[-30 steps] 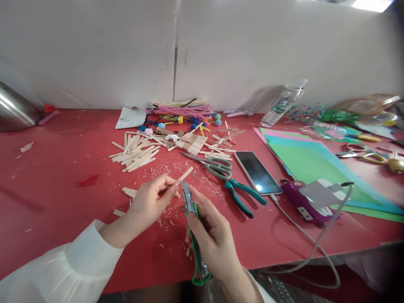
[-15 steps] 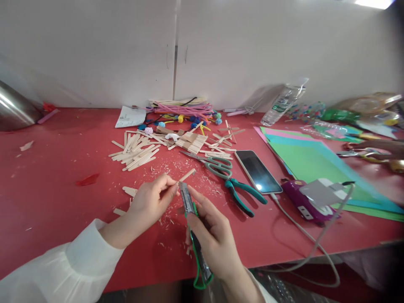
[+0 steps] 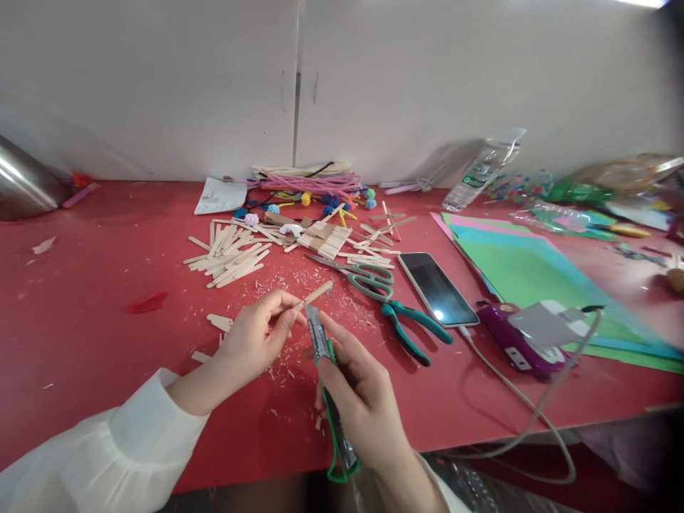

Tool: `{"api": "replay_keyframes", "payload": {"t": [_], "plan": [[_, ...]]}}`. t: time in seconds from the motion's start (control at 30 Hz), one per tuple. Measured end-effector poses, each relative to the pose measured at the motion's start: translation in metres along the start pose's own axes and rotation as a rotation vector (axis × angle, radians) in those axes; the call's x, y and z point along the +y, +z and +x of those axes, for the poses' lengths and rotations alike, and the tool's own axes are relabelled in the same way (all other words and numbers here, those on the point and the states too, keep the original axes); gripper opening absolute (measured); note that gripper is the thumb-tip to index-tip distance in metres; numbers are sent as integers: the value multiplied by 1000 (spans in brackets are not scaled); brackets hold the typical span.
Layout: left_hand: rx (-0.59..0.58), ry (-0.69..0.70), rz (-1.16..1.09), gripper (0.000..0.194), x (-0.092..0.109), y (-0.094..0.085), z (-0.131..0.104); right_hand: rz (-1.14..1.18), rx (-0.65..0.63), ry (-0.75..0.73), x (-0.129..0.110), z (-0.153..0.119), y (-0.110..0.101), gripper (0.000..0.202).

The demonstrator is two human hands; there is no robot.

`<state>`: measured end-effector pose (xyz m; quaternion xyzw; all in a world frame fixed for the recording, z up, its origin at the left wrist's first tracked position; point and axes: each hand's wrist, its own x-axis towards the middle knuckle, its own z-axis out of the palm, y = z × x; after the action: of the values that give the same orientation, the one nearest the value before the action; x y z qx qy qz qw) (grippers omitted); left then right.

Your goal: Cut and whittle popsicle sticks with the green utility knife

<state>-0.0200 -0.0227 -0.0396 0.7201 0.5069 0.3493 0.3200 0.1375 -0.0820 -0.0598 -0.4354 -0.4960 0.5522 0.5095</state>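
A wooden stick [image 3: 318,291] is pinched in the left hand [image 3: 255,333], slanted forward and right, just beside the knife [image 3: 317,335] clasped in the right hand [image 3: 364,402].

craft workspace, wooden sticks [image 3: 235,265], coloured paper [image 3: 526,267], scissors [image 3: 348,270]

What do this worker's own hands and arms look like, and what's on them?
The left hand and right hand are human and bare: no gloves, rings or watch show. The left sleeve is white and loose, gathered into a wide cuff. Only a white edge of the right sleeve shows.
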Motion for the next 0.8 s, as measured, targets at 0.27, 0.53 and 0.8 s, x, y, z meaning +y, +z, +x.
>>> {"api": "replay_keyframes", "payload": {"t": [0.27,0.53,0.8], "plan": [[-2,-47,-22,13,1,0,0,-42,20,39,-3,0,1,46],[12,15,150,11,0,0,0,47,-9,146,-10,5,-1,50],[41,33,209,13,3,1,-1,218,-1,213,-16,7,-2,55]]}}
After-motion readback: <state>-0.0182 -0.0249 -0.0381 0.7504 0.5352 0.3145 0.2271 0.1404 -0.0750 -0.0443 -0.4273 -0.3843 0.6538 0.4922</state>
